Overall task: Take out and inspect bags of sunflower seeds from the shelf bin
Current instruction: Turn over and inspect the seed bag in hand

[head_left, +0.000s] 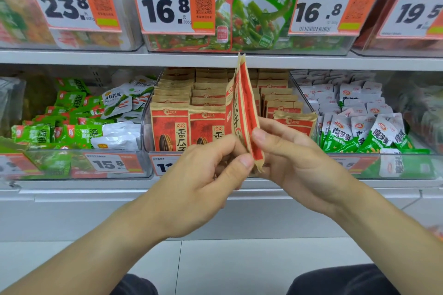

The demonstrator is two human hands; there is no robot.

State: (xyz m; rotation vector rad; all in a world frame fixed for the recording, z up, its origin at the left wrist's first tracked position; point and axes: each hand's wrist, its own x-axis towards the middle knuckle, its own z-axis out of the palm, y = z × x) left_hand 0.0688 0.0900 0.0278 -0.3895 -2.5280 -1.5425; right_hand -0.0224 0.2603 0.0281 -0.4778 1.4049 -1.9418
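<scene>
Sunflower seed bag (244,112), red-and-tan, upright, edge-on

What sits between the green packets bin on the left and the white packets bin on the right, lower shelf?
The sunflower seed bin, in the head view; both hands hold bags in front of it.

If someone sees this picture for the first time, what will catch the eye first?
At the centre, the left hand and the right hand pinch the red and tan seed bags, held upright and edge-on in front of the clear shelf bin full of the same bags. Above, big orange price tags hang on the upper bins.
</scene>
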